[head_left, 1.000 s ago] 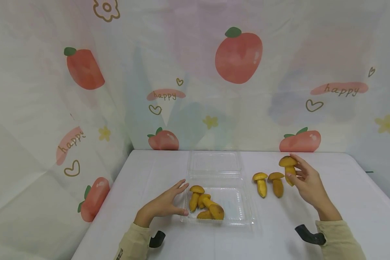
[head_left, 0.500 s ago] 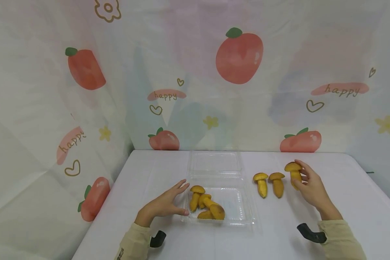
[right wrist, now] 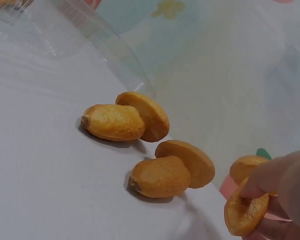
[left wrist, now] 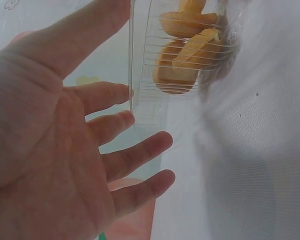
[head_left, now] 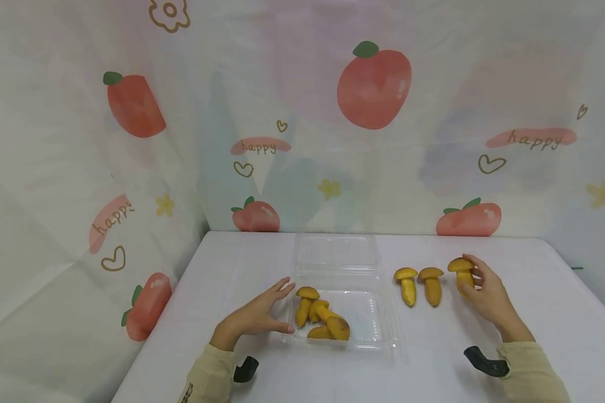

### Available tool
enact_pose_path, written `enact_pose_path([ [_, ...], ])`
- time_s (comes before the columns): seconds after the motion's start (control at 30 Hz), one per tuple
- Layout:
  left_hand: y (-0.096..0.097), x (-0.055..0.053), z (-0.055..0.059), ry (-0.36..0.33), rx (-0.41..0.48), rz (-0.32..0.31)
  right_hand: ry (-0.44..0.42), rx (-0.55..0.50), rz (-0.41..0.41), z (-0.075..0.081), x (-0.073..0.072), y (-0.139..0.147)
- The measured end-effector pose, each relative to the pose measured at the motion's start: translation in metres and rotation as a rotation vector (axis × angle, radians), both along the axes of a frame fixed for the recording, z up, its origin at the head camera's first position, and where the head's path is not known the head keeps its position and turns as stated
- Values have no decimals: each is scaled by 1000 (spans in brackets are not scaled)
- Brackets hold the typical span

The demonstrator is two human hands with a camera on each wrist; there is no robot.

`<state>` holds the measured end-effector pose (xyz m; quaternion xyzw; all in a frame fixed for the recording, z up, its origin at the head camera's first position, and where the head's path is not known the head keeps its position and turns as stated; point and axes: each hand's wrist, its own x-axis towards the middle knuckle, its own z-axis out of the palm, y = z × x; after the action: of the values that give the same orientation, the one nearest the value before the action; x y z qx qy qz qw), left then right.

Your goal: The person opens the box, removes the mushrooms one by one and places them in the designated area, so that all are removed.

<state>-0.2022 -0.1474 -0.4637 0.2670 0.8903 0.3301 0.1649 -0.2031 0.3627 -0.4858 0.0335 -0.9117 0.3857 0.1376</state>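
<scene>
Between its thumb and fingers my right hand grips a yellow-brown mushroom, cap away from me, at the right of the row. Two more mushrooms lie on the table to its left, a yellow one and a browner one. The left hand rests against the left side of a clear plastic box, fingers spread and fairly straight. In the left wrist view, fingertips meet the box's rim. Several mushrooms are heaped in the left part of the box.
The box's clear lid is folded back towards the wall. A white cloth covers the table. Printed curtains stand behind and at the left. A black strap end sticks out from the right sleeve.
My right hand has moved right and slightly nearer with the mushroom, and lower towards the table. The left hand, the box and the other mushrooms keep their places, apart from a slight view shift.
</scene>
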Motion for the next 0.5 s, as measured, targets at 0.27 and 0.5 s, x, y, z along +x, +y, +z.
enact_pose_path([
  [0.27,0,0,0,2,0,1,-43,-7,-8,-9,-3,5],
  [0.5,0,0,-1,3,-4,3,-202,-35,-7,-7,-3,8],
])
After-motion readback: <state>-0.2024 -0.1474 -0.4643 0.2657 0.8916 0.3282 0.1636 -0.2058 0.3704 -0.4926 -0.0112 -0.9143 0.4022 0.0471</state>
